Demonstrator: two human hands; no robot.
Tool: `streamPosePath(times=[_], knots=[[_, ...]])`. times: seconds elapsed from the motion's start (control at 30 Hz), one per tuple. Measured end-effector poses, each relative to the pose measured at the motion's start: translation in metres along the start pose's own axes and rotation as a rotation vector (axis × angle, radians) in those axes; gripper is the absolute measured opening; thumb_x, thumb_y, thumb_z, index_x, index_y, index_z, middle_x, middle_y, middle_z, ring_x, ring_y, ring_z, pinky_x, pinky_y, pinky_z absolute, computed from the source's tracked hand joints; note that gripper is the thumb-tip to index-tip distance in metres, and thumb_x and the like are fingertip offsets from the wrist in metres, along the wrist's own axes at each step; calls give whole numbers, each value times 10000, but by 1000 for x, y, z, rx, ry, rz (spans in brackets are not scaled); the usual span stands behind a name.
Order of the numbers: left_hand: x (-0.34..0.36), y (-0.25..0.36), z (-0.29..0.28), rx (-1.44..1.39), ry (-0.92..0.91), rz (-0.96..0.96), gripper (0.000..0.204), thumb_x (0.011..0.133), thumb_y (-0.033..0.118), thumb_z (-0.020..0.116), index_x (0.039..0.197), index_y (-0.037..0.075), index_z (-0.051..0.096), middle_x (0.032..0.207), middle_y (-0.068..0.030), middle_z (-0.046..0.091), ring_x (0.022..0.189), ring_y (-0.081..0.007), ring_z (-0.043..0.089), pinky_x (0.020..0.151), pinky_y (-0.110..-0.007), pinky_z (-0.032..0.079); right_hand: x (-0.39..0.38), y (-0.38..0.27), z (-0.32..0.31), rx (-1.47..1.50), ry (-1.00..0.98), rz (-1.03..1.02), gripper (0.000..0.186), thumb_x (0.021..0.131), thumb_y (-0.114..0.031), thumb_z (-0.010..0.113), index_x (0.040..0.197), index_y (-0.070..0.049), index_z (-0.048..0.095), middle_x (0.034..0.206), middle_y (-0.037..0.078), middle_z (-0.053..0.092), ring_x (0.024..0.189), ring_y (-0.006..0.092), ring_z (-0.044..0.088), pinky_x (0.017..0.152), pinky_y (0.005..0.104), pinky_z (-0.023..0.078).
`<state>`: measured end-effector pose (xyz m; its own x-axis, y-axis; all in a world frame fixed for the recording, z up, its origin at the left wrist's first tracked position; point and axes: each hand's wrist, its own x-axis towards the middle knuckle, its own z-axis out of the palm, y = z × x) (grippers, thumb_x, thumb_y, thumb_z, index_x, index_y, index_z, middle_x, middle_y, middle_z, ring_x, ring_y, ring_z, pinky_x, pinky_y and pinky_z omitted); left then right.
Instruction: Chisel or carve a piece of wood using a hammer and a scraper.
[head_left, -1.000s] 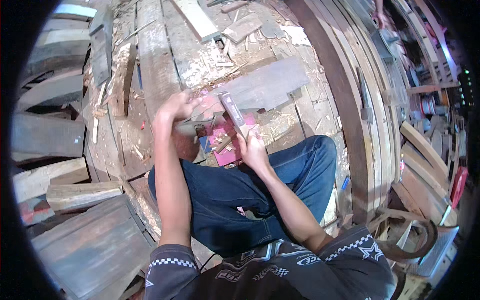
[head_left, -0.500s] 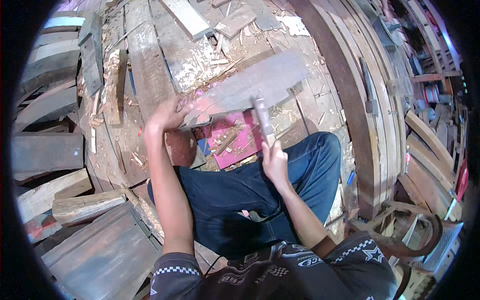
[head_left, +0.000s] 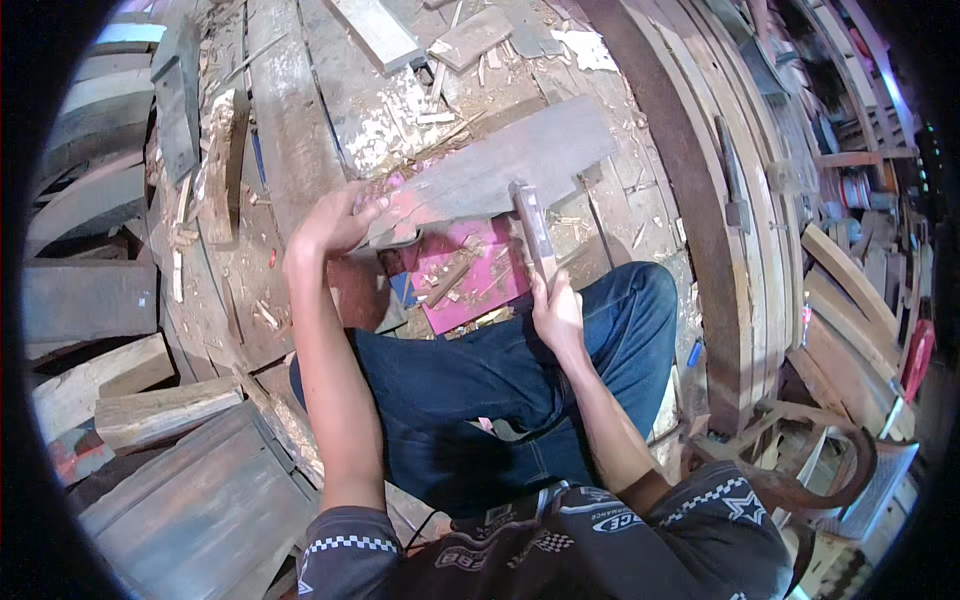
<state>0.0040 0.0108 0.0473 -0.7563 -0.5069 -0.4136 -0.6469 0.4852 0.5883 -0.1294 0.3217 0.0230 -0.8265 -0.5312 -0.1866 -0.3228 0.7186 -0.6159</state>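
Note:
My left hand [head_left: 335,218] is closed around the left end of a grey wooden board [head_left: 510,160], thumb over its face. The board slants up to the right, with a reddish patch near my hand and a notched near edge. In my right hand [head_left: 557,312] is a short-handled tool [head_left: 533,222] with a greyish metal upper part; its exact kind is unclear. The tool's top overlaps the board's near edge; whether they touch I cannot tell. Under the board lies a pink sheet [head_left: 480,285] strewn with wood chips.
Planks and offcuts [head_left: 90,300] are stacked at the left. A thick beam [head_left: 680,150] runs along the right, with another hand tool [head_left: 735,185] lying on the timbers beside it. Chips litter the plank floor [head_left: 285,110]. A curved wooden frame [head_left: 870,460] stands at the lower right.
The tool in my right hand has shifted slightly right and shows less blur. My left hand still holds the board, whose position is nearly the same.

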Motion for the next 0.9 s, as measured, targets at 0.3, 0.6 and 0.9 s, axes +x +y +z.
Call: streamPosePath(times=[0.3,0.6,0.9], knots=[[7,-5,5,102,20,-8,634,880,476,544,1276,-16,483,1216,-282,537,1153,-376,521,977,-402,405,10,17,3,-34,-8,-17,323,909,-260,557,944,49,470,656,315,569,686,501,584,573,512,466],[4,5,-3,92,-23,-27,646,879,485,523,1255,-40,492,1187,-301,546,1149,-381,524,976,-397,406,-2,-5,9,-66,-65,-16,347,918,-275,531,955,65,472,714,342,570,743,521,575,614,537,460],[0,7,-5,70,-13,-15,646,876,468,513,1270,-42,469,1206,-293,539,1155,-377,519,990,-404,396,0,1,4,-155,-131,-171,342,915,-273,541,977,54,461,682,319,568,719,508,584,623,532,465]])
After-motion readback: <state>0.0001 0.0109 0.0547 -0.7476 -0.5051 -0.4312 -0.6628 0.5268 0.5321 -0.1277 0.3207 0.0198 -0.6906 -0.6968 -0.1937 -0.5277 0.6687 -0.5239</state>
